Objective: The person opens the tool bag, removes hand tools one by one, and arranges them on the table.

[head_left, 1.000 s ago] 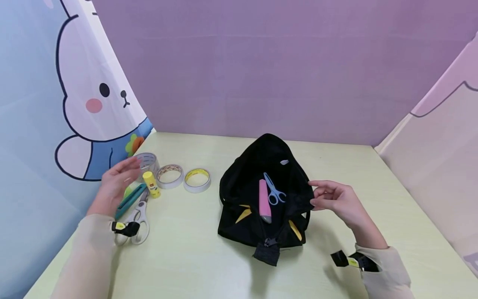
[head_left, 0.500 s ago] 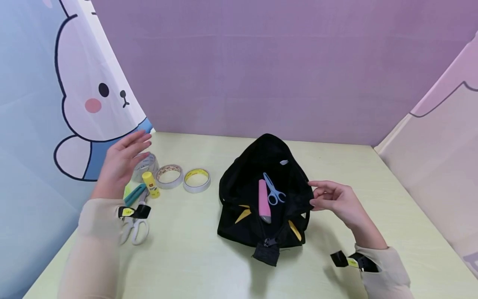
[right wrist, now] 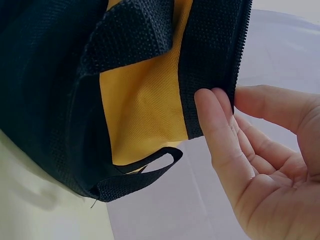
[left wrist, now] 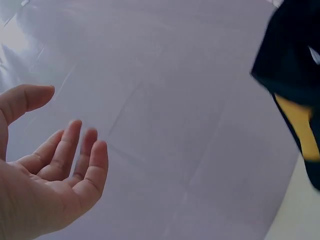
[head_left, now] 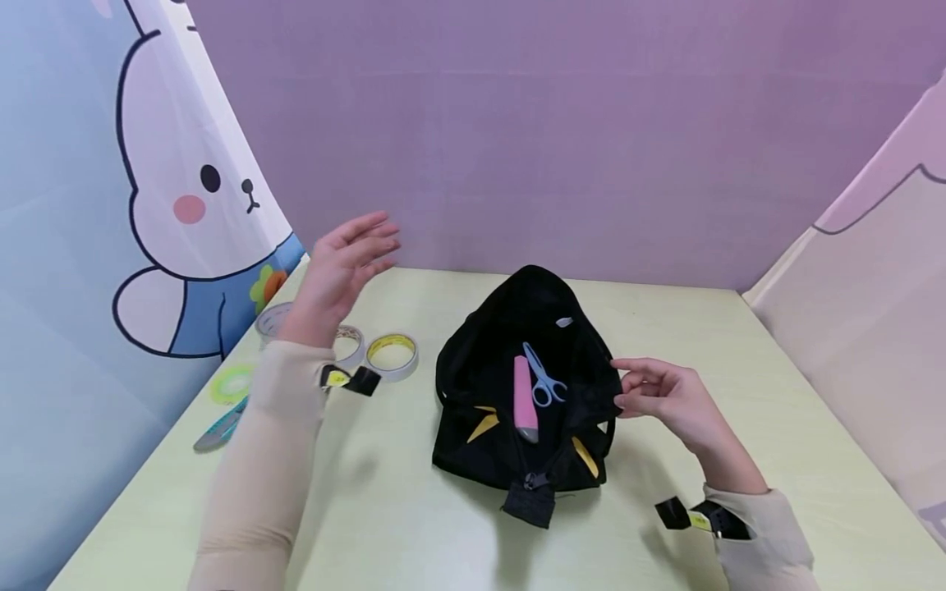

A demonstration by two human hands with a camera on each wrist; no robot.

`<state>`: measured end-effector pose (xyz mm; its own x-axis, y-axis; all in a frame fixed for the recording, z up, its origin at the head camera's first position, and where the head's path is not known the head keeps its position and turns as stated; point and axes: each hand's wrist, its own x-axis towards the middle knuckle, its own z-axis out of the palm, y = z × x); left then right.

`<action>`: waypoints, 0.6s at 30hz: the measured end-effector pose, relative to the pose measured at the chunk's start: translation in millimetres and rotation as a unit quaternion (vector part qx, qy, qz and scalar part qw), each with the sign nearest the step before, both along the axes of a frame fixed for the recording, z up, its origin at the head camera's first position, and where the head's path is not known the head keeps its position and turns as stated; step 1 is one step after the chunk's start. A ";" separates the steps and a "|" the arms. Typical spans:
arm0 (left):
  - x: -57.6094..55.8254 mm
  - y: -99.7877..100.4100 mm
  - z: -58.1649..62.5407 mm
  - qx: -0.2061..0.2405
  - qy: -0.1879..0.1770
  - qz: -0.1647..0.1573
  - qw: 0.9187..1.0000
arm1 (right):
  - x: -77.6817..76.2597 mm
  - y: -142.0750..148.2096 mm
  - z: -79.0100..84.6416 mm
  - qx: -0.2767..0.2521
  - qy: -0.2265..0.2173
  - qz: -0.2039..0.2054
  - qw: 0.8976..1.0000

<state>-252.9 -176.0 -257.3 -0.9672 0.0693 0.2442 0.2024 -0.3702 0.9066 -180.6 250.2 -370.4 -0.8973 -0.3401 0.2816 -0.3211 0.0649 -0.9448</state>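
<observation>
A black zip bag (head_left: 458, 451) with yellow patches stands gaping at the table's middle. Inside lie a pink bar-shaped thing with a grey end (head_left: 523, 390) and small blue scissors (head_left: 547, 384). My right hand (head_left: 659, 392) pinches the bag's right edge between thumb and fingers; the right wrist view shows them on the black band beside the zip (right wrist: 241, 50). Raised over the table's left back, my left hand (head_left: 342, 267) has loosely spread fingers and holds nothing. In the left wrist view the bag (left wrist: 287, 65) appears at the right, well apart from this hand.
At the left, beside and behind my left forearm, are a white tape roll with a yellow core (head_left: 399, 373), another roll (head_left: 358, 351), a clear roll (head_left: 268, 318), a green ring (head_left: 222, 387) and a teal tool (head_left: 222, 431). A purple backdrop (head_left: 554, 164) stands behind the table.
My left hand has risen and moved right, away from the tape rolls. Its forearm now hides the yellow glue stick and white-handled scissors seen before. The right hand and bag stay in place.
</observation>
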 end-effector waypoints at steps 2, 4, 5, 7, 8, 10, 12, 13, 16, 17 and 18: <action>-5.6 13.8 3.5 0.017 0.002 -0.009 1.000 | -0.1 -0.4 -0.2 -0.002 0.000 0.000 1.000; -9.9 26.1 6.1 0.030 0.005 -0.016 0.999 | -0.3 -1.1 -0.1 -0.002 0.001 -0.001 1.000; -11.8 31.6 7.0 0.036 0.005 -0.021 0.999 | -0.5 -1.5 0.0 -0.001 0.001 -0.001 1.000; -15.2 41.6 7.9 0.049 0.001 -0.029 0.998 | -0.9 -2.1 0.3 0.001 0.000 -0.002 1.000; -16.6 46.2 8.1 0.053 -0.002 -0.033 0.998 | -1.1 -2.3 0.5 0.002 -0.001 -0.003 1.000; -18.9 55.9 8.2 0.054 -0.010 -0.037 0.998 | -1.5 -2.8 1.0 0.007 -0.001 -0.005 1.000; -20.9 66.0 7.8 0.057 -0.020 -0.045 0.997 | -1.7 -3.2 1.5 0.012 -0.002 -0.008 1.000; -21.7 71.5 7.4 0.055 -0.023 -0.049 0.997 | -1.9 -3.3 1.7 0.015 -0.001 -0.009 1.000; -24.4 89.5 5.1 0.052 -0.035 -0.068 0.996 | -2.2 -3.2 2.0 0.016 0.000 -0.010 1.000; -25.3 96.1 3.8 0.051 -0.039 -0.075 0.995 | -2.4 -3.0 2.0 0.015 0.000 -0.010 1.000; -26.5 102.6 2.2 0.050 -0.043 -0.084 0.994 | -2.5 -2.9 1.9 0.013 0.000 -0.009 1.000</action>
